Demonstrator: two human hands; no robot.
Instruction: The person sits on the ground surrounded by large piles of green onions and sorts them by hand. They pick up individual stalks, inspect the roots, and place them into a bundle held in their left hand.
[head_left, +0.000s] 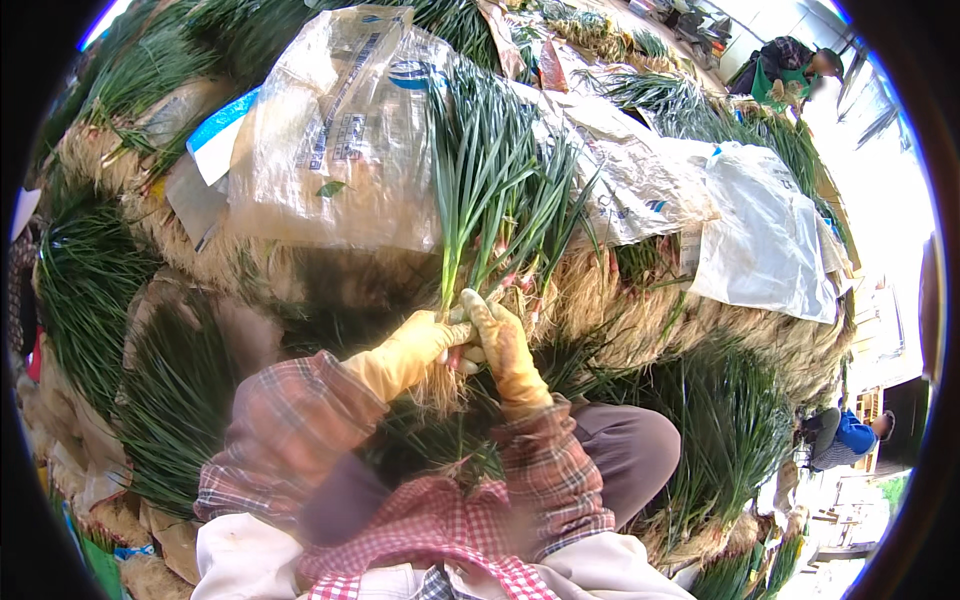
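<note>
In yellowish work gloves, my left hand and my right hand meet in front of my chest. Between them they hold a small bunch of green onion-like plants, its leaves pointing away from me and its pale, stringy roots hanging below my left hand. The fingers of my left hand close round the lower stems. The thumb and fingers of my right hand press on the stems from the other side. Just beyond, more such plants with reddish bulbs lie at the edge of a printed plastic sack.
A long heap of rooted plants runs across in front, partly under a whitish plastic sheet. Leafy bundles lie at the left and right. One person is at the upper right, another at the far right.
</note>
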